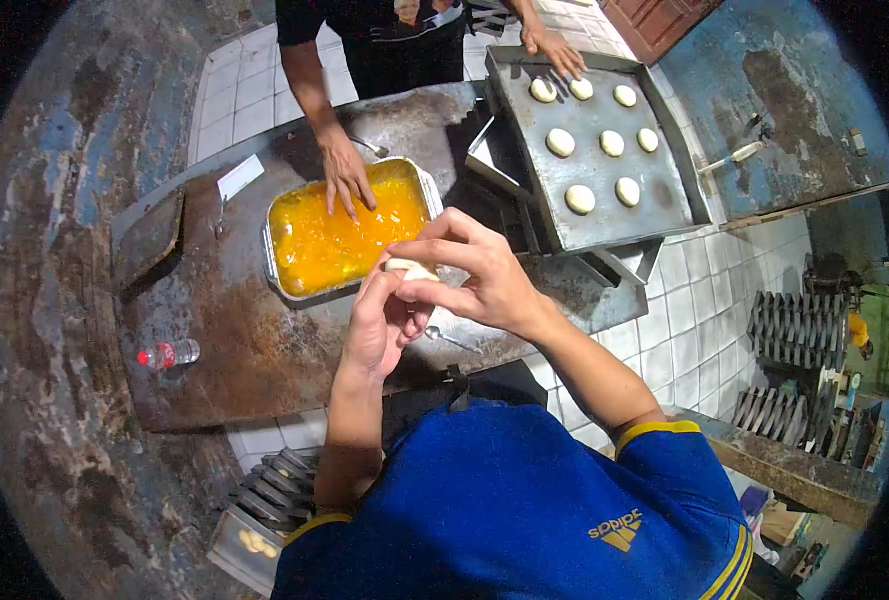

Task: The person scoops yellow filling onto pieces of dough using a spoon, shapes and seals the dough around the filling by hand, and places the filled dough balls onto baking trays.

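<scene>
A small piece of pale dough (412, 269) is pinched between my two hands, above the near right edge of a metal tray (272, 262) of yellow-orange liquid. My left hand (379, 320) holds the dough from the left and below. From the right, my right hand (479, 275) grips it, fingers curved over the top. Across the table a co-worker's hand (344, 175) dips its fingertips into the liquid. That person's other hand (554, 48) touches a large baking tray (589, 238) bearing several round dough pieces (560, 142).
On the worn metal table (224, 330) are a red-capped bottle (169, 354), a white card (241, 176), a dark flat board (154, 243) and a spoon (449, 338). More trays lie under the baking tray. Stacked metal racks (794, 330) stand at the right.
</scene>
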Action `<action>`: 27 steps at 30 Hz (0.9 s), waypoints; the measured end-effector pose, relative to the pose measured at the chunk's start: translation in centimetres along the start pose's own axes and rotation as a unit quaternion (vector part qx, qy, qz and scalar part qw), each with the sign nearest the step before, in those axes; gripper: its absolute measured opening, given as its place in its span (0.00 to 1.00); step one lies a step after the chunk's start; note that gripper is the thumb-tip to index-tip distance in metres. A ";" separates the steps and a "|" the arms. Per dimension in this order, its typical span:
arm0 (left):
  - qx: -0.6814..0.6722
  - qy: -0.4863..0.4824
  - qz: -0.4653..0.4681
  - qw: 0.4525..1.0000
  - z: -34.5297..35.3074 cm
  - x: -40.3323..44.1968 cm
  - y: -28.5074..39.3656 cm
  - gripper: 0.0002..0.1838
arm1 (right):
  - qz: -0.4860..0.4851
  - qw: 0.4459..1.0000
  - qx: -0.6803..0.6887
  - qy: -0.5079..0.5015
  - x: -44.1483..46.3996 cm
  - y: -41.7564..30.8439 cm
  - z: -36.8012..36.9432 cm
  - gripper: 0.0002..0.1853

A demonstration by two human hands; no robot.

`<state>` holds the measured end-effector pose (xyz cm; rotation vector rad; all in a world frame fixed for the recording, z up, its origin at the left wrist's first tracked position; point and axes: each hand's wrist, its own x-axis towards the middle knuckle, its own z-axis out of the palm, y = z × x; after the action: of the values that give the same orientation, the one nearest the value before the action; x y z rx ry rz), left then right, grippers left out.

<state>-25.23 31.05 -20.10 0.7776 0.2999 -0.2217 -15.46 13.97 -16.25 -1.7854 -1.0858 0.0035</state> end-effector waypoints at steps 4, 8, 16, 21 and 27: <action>-0.042 -0.018 0.023 0.999 4.6 1.2 1.5 0.22 | 0.140 0.983 0.098 0.071 -1.1 0.9 -2.5 0.17; 0.136 0.090 0.226 0.960 10.6 4.7 0.6 0.23 | 0.345 0.767 0.526 0.123 -2.6 1.4 -5.3 0.19; 0.168 -0.094 0.263 0.945 23.8 11.5 -3.1 0.18 | 0.179 0.779 0.484 0.355 -6.4 3.9 -11.7 0.29; 0.154 -0.137 0.299 0.932 30.9 16.1 -8.6 0.30 | 0.046 0.837 0.346 0.422 -9.3 8.3 -19.6 0.20; 0.283 -0.203 0.399 0.848 35.0 18.8 -10.6 0.39 | 0.137 0.878 0.401 0.222 -13.4 8.2 -28.8 0.24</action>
<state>-4.47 -2.94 -9.96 1.3474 -0.5320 0.3373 -5.00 -17.03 -14.10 -1.0790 -0.3842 0.1832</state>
